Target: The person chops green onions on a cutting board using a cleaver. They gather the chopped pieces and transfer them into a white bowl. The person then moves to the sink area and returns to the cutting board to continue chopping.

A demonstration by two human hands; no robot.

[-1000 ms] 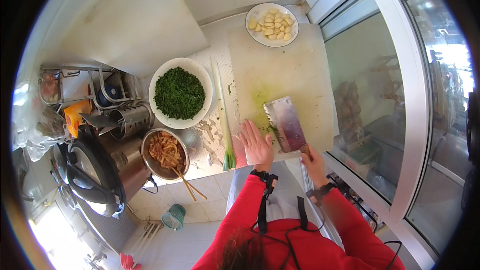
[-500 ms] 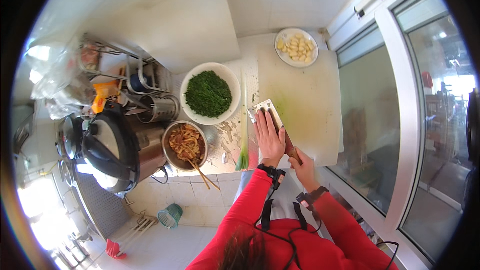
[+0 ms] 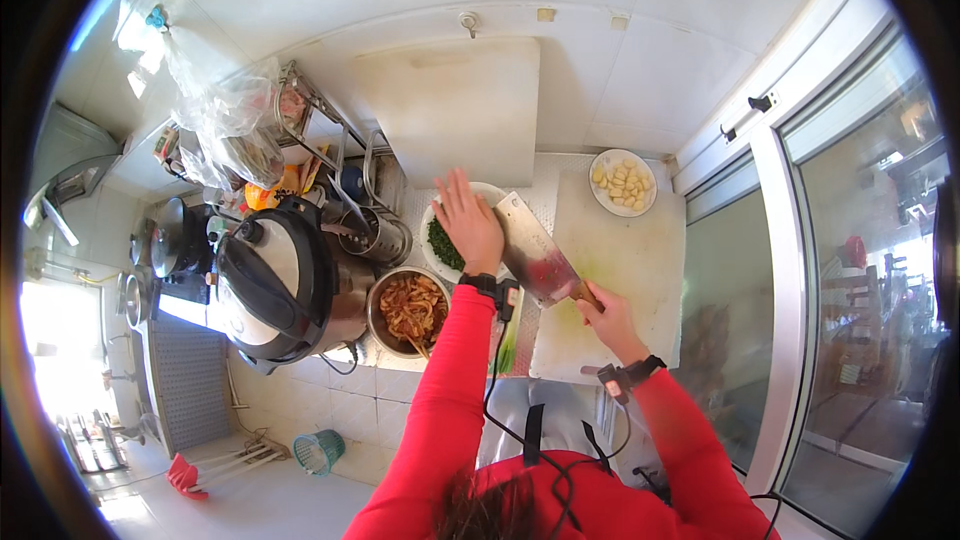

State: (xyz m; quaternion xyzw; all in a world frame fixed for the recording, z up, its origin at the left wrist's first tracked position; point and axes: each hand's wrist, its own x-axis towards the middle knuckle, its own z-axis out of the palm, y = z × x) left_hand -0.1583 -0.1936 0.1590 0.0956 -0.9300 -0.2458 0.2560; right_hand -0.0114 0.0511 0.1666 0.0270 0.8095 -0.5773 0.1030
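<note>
My right hand grips the wooden handle of a cleaver. The broad blade shows its flat face and slants up and left across the board's left edge. My left hand is open, fingers stretched, just left of the blade. It covers part of a white bowl that holds chopped green herbs; whether it touches them I cannot tell. Below the blade, the right hand is over a pale cutting board, faintly stained green. A long green onion lies along the board's left side, mostly hidden.
A plate of peeled garlic cloves sits at the board's far end. Left of my left forearm stands a metal bowl of brown strips with chopsticks, then a large pressure cooker. A second board leans at the back. Glass sliding doors line the right.
My left hand has come off the blade and moved left over the herb bowl. The cleaver, still in my right hand, now shows more of its flat face. The whole view has shifted.
</note>
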